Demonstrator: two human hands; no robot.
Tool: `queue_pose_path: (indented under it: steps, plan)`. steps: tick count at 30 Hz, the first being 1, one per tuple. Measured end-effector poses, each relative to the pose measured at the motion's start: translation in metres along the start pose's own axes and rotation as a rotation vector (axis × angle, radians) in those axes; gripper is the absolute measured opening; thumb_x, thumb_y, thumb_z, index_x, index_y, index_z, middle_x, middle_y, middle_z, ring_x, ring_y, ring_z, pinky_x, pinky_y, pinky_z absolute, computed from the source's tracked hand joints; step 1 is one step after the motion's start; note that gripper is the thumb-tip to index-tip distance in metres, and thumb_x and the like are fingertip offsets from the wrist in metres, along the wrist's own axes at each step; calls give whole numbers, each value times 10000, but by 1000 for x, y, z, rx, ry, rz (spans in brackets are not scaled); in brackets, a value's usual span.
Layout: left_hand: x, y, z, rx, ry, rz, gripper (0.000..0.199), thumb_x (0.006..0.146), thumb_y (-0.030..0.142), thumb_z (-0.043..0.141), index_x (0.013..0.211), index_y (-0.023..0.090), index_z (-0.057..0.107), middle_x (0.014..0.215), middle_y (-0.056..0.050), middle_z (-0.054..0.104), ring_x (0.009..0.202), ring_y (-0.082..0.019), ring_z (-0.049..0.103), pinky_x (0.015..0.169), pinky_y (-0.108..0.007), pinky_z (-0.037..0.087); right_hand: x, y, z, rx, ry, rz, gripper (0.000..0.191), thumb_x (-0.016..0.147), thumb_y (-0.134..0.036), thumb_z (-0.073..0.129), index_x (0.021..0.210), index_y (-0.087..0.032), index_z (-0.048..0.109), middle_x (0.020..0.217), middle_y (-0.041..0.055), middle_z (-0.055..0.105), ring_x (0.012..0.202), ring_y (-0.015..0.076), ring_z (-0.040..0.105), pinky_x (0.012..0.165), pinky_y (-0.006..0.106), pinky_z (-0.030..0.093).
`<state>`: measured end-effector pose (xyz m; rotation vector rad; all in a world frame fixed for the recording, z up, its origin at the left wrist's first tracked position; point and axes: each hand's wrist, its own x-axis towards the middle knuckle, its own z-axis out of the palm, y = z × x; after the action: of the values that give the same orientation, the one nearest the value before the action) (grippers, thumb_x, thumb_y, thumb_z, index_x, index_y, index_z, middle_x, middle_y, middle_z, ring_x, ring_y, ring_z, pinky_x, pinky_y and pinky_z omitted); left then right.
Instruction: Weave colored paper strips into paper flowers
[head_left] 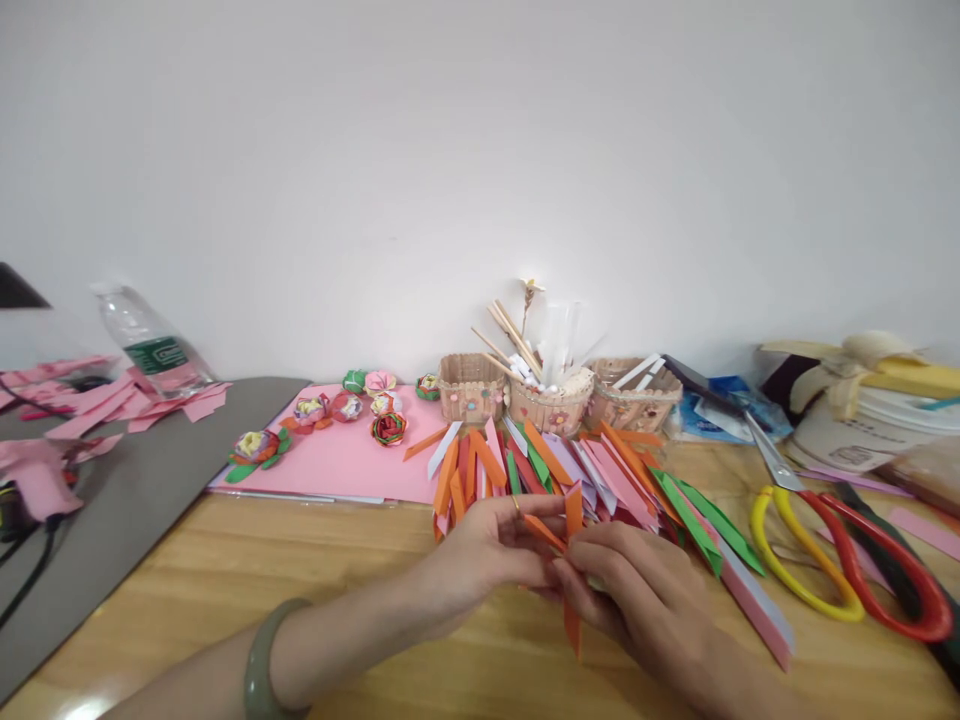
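Orange folded paper strips (573, 630) cross one another between my two hands, above the front of the wooden table. My left hand (499, 545), with a ring and a green bangle at the wrist, is closed on the strips from the left. From the right, my right hand (630, 580) pinches them where they cross; its fingertips are partly hidden. Just behind the hands lies a spread pile of folded strips (615, 480) in orange, pink, white, lilac and green.
Paper flowers (389, 429) rest on a pink sheet (322, 465). Three small baskets (551, 412) stand by the wall. Scissors (847, 560) lie at right near a lidded tub (855, 435). A bottle (150, 345) and a pink glue gun (45, 475) are at left.
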<state>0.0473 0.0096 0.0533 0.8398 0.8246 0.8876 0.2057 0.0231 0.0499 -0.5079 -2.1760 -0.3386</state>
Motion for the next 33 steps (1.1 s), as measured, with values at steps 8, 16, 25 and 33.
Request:
queue_pose_path:
  steps: [8, 16, 25, 33]
  plan:
    - [-6, 11, 2, 70, 116, 20, 328, 636, 363, 646, 867, 130, 642, 701, -20, 600, 564, -94, 508, 484, -196, 353, -1, -2, -1, 37, -97, -196, 163, 845, -59, 458, 740, -128, 562, 563, 36, 630, 466, 136, 537, 423, 276, 376]
    - [1, 4, 4, 221, 226, 66, 240, 540, 244, 730, 707, 131, 599, 647, 24, 571, 560, -74, 482, 549, -205, 378, 1, -8, -5, 56, -109, -262, 302, 926, -201, 329, 813, -146, 604, 664, 51, 692, 531, 147, 611, 473, 274, 444]
    - [0, 13, 1, 391, 245, 247, 178, 636, 256, 661, 758, 130, 629, 675, 9, 581, 550, -72, 476, 524, -191, 381, 11, 6, -4, 345, -43, 586, 88, 829, -232, 538, 879, -212, 608, 766, 30, 622, 551, 119, 562, 451, 215, 461]
    - [-3, 8, 3, 493, 302, 321, 170, 686, 212, 613, 835, 144, 662, 687, -2, 639, 552, -74, 507, 525, -172, 408, 8, 2, 3, 446, -10, 590, 117, 800, -207, 578, 876, -210, 667, 794, 48, 642, 709, 162, 616, 585, 253, 513]
